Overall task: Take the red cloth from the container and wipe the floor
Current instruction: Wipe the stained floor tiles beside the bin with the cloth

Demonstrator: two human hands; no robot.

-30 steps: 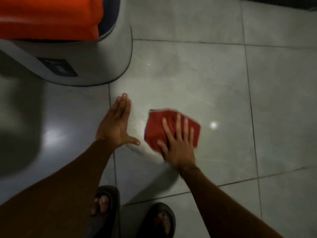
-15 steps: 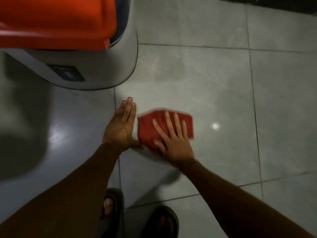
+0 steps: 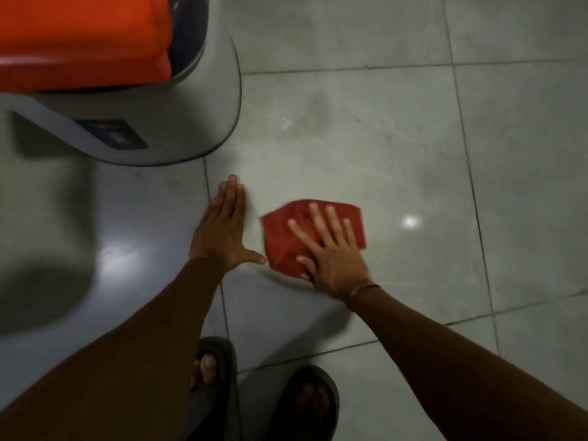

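On the grey tiled floor (image 3: pixel 366 148), the right hand (image 3: pixel 331 259) lies flat on the red cloth (image 3: pixel 283 240), palm down, its grip wide with the fingers (image 3: pixel 318 218) spread over the fabric and pressing it to the tile rather than closing around it. The cloth is folded into a rough rectangle; its far edge and its left and right corners show past the fingertips, and its outline is slightly blurred. A thin band circles the right wrist.

Just left of that grip, apart from the cloth by a narrow strip of bare tile, the left hand (image 3: pixel 222 233) rests flat on the floor, holding nothing, its 4 fingers close together and pointing away from the person, the thumb stuck out toward the cloth. It lies over a grout line.

Beyond the left hand, well apart from the cloth, stands a grey container (image 3: pixel 178 122) with a rounded corner and a dark label on its side; an orange piece (image 3: pixel 79 43) sits on top of it.

Nearer the person than both hands, 2 feet in dark sandals (image 3: pixel 305 405) stand on the tiles. A small bright reflection (image 3: pixel 409 222) shines on the floor right of the cloth.
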